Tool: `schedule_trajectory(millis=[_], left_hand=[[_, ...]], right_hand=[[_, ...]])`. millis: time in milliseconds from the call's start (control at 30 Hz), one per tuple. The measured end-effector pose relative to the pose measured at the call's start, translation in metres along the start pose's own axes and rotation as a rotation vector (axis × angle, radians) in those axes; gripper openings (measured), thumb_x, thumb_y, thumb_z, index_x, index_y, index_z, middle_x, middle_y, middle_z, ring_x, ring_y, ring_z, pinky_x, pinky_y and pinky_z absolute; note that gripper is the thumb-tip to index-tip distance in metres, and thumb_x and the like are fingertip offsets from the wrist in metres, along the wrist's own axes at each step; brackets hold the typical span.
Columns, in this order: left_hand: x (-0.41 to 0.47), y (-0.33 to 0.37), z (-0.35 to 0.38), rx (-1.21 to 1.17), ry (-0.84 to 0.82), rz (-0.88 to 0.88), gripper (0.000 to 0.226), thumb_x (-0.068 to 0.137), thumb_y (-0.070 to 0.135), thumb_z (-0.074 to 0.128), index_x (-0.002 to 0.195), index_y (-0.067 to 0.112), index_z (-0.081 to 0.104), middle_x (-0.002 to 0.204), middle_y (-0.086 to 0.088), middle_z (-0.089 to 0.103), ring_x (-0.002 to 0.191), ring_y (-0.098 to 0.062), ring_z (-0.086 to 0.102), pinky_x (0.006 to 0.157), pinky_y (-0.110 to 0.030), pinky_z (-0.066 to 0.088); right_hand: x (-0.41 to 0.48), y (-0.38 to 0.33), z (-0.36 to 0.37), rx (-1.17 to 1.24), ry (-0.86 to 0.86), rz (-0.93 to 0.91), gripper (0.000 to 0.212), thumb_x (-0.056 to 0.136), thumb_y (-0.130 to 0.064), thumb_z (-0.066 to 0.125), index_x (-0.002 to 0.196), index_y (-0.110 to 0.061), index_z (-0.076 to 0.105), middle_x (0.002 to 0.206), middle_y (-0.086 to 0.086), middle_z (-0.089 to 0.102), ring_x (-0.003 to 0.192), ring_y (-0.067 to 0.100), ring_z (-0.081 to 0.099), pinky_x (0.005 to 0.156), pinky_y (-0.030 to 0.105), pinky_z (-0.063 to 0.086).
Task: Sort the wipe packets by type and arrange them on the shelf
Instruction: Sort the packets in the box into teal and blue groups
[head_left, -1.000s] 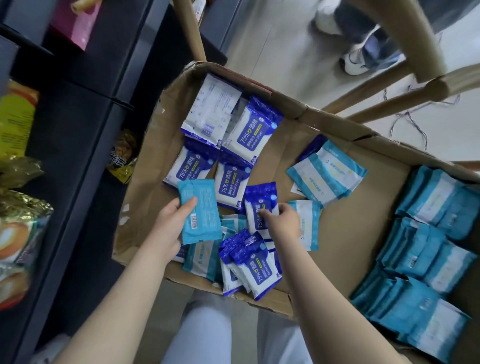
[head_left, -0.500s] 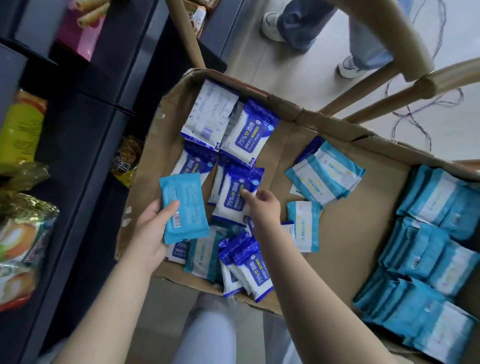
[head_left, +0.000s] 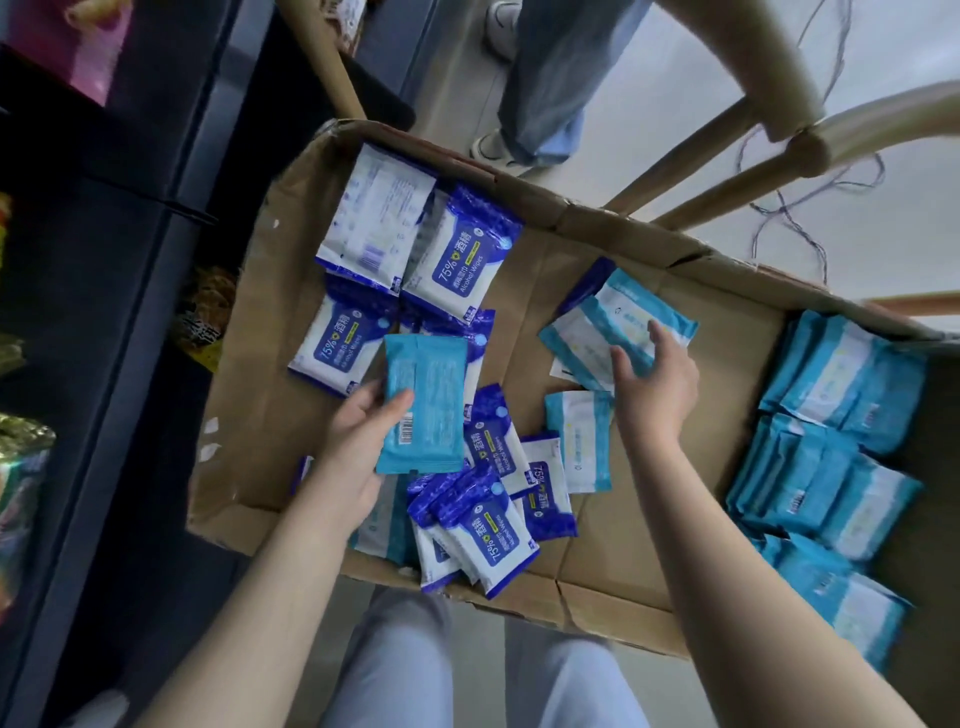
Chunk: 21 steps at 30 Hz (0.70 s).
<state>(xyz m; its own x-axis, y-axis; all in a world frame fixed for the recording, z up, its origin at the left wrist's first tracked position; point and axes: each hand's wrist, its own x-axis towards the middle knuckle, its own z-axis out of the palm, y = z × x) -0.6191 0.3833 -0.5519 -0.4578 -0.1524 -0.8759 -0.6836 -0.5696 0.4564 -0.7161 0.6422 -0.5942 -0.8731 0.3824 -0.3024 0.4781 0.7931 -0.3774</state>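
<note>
Moved in the last half second: right hand (head_left: 655, 387), off the blue packets (head_left: 462, 254) at centre and over to the teal pair (head_left: 587, 322) right of centre in the box (head_left: 597, 218). Fingers (head_left: 621, 364) spread and straight, pinching nothing. Overlapping the pair's lower right edge; whether touching, impossible to tell. Pair up and left of the palm, long axis seemingly lower left to upper right, banded ends across the reach. Probably a matter of closing down across the short width. Right hand plainly nearer.

Left hand (head_left: 353, 431) taken up, left of centre: teal packet (head_left: 423, 395) pinched, thumb on top and fingers beneath. Back face up, long axis near vertical in the frame, barcode end low. Teal stack (head_left: 841, 395) at far right, well apart.
</note>
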Motion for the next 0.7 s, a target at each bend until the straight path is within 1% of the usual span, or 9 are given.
schedule_trajectory(millis=[67,133,233,267,333,467,500,600,700], left_hand=[[0.002,-0.004,0.018,0.011,-0.030,-0.019,0.024,0.094,0.013,0.060,0.116,0.019,0.064,0.106,-0.006,0.075,0.096,-0.022,0.073,0.072,-0.038,0.059],[0.005,-0.008,0.036,0.023,-0.045,-0.031,0.022,0.095,0.012,0.059,0.114,0.020,0.065,0.104,-0.006,0.075,0.093,-0.022,0.073,0.072,-0.038,0.060],[0.008,-0.014,0.061,0.069,-0.041,-0.041,0.026,0.094,0.013,0.061,0.119,0.020,0.063,0.110,-0.008,0.074,0.099,-0.024,0.072,0.080,-0.043,0.058],[0.009,-0.017,0.068,0.076,-0.042,-0.041,0.027,0.095,0.013,0.061,0.121,0.019,0.063,0.111,-0.008,0.073,0.100,-0.025,0.071,0.081,-0.043,0.058],[0.009,-0.023,0.085,0.075,-0.044,-0.048,0.026,0.095,0.014,0.060,0.121,0.020,0.063,0.109,-0.006,0.074,0.099,-0.023,0.072,0.079,-0.042,0.058],[0.009,-0.041,0.130,0.084,-0.063,-0.057,0.019,0.096,0.013,0.059,0.113,0.019,0.065,0.105,-0.007,0.075,0.091,-0.021,0.073,0.074,-0.038,0.058],[0.010,-0.047,0.144,0.082,-0.077,-0.060,0.018,0.096,0.011,0.059,0.112,0.018,0.064,0.105,-0.009,0.074,0.089,-0.020,0.074,0.073,-0.038,0.059],[0.013,-0.070,0.200,0.072,-0.148,-0.077,0.018,0.098,0.008,0.055,0.112,0.015,0.063,0.106,-0.007,0.074,0.089,-0.018,0.073,0.075,-0.037,0.059],[0.016,-0.092,0.267,0.102,-0.229,-0.071,0.020,0.099,0.005,0.051,0.116,0.013,0.061,0.107,-0.004,0.071,0.090,-0.014,0.071,0.078,-0.033,0.059]], right_hand=[[0.009,0.006,-0.003,-0.097,-0.041,-0.041,0.045,0.090,-0.035,0.068,0.132,-0.022,0.059,0.128,0.001,0.064,0.122,0.026,0.051,0.103,0.042,0.037],[0.011,0.008,-0.003,-0.142,-0.061,-0.059,0.039,0.089,-0.037,0.069,0.125,-0.025,0.062,0.122,0.000,0.065,0.119,0.026,0.050,0.103,0.043,0.034],[0.015,0.011,0.000,-0.166,-0.139,-0.058,0.031,0.090,-0.036,0.068,0.118,-0.024,0.065,0.117,0.001,0.063,0.113,0.025,0.051,0.100,0.043,0.036],[0.016,0.014,0.000,-0.131,-0.172,-0.054,0.028,0.090,-0.035,0.068,0.116,-0.022,0.066,0.116,0.001,0.063,0.110,0.024,0.053,0.098,0.043,0.040],[0.019,0.021,-0.003,0.058,-0.194,-0.005,0.024,0.090,-0.030,0.069,0.111,-0.019,0.067,0.113,0.001,0.063,0.105,0.021,0.058,0.093,0.043,0.049],[0.025,0.049,-0.042,0.421,-0.066,0.160,0.013,0.093,-0.023,0.067,0.105,-0.020,0.064,0.103,-0.005,0.065,0.097,0.013,0.061,0.086,0.030,0.051],[0.029,0.058,-0.057,0.489,-0.021,0.196,0.014,0.094,-0.023,0.067,0.107,-0.019,0.063,0.102,-0.005,0.064,0.096,0.011,0.060,0.087,0.027,0.050],[0.049,0.103,-0.103,0.606,0.121,0.320,0.029,0.094,-0.024,0.067,0.119,-0.011,0.063,0.103,-0.004,0.060,0.100,0.010,0.057,0.091,0.020,0.044],[0.075,0.156,-0.145,0.693,0.236,0.413,0.034,0.093,-0.024,0.068,0.123,-0.008,0.061,0.110,0.004,0.063,0.104,0.013,0.061,0.091,0.021,0.049]])
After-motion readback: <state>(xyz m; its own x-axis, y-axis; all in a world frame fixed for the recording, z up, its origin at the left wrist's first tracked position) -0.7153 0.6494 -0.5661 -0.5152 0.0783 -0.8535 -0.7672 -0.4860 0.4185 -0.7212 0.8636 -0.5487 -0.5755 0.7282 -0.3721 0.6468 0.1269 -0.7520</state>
